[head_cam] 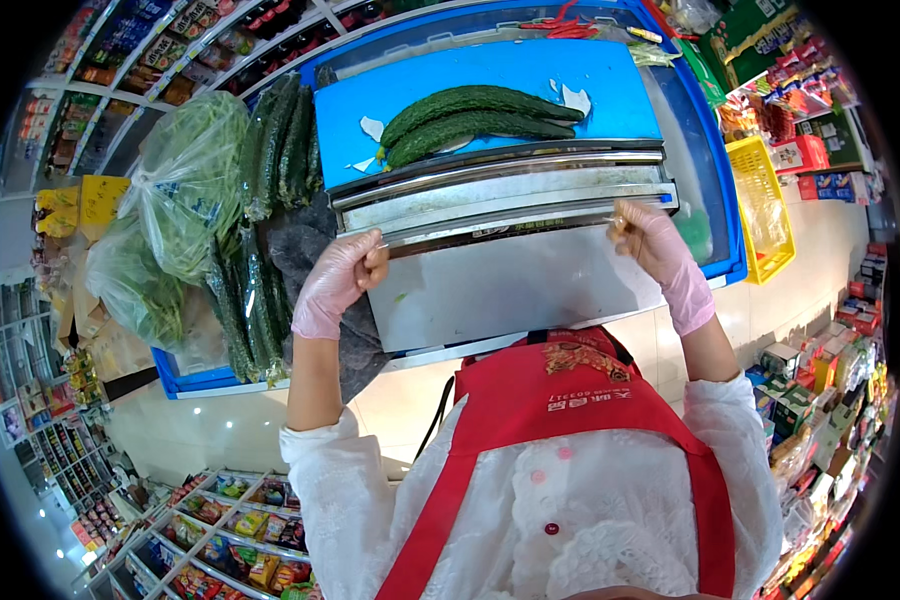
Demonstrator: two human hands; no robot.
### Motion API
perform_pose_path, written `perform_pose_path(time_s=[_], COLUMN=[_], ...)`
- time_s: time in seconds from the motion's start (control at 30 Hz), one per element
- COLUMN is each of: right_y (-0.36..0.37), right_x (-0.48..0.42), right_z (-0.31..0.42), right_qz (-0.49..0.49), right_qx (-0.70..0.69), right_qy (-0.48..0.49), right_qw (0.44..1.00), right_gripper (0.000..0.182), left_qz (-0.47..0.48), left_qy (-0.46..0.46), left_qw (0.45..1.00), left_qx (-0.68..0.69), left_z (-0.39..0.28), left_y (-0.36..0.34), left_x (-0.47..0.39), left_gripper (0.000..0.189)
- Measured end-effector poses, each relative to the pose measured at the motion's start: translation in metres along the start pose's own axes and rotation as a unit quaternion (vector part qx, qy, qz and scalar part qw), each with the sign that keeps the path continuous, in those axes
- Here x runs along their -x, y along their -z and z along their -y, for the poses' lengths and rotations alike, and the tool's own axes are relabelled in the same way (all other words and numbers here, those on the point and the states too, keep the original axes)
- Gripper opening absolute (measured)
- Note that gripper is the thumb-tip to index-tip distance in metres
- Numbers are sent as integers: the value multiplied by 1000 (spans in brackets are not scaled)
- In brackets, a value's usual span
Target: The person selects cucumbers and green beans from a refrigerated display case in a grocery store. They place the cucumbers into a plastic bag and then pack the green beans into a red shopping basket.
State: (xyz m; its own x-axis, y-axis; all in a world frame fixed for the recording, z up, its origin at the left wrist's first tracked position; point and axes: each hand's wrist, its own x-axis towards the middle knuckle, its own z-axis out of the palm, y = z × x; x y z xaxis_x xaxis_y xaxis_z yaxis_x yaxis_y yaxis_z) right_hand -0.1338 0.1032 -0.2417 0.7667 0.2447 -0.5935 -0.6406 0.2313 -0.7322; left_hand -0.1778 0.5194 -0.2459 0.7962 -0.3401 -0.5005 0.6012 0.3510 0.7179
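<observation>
My left hand (351, 266), in a thin pink glove, pinches a corner of clear cling film (383, 245) at the left front of a film-wrapping machine (506, 262). At the machine's right front, my right hand (645, 236), gloved alike, pinches the film's other corner. The film between the hands is too clear to trace fully. Beyond them, two dark green cucumbers (480, 112) lie side by side on the machine's blue top (435, 71), whose surface has torn white patches. The flat metal plate of the machine is nearest my red apron (570, 390).
Left of the machine are film-wrapped cucumbers (276, 142) and plastic bags of green vegetables (191, 180). Dark grey cloth (345, 330) lies against its left side. Red chillies (562, 28) lie behind; a yellow basket (761, 210) stands right. Stocked shelves (232, 532) surround the spot.
</observation>
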Motion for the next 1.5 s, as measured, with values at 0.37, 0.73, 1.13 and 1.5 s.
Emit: perform_pose_path(time_s=[0.37, 0.73, 1.13, 1.5], right_y=[-26, -40, -49, -53], right_x=[-116, -147, -123, -104], right_z=[98, 74, 71, 65], right_qz=[276, 108, 81, 72], right_qx=[-391, 168, 555, 416], right_qy=[223, 219, 277, 233], right_qw=[849, 955, 780, 876], right_gripper=[38, 45, 62, 64], left_qz=[51, -135, -162, -79], left_qy=[-340, -269, -123, -186], left_qw=[824, 944, 847, 879], left_qx=[451, -137, -492, -432], left_z=[-91, -69, -78, -65], left_y=[-13, -6, -19, -20], left_x=[-101, -156, -116, -92], left_gripper=[12, 47, 61, 74])
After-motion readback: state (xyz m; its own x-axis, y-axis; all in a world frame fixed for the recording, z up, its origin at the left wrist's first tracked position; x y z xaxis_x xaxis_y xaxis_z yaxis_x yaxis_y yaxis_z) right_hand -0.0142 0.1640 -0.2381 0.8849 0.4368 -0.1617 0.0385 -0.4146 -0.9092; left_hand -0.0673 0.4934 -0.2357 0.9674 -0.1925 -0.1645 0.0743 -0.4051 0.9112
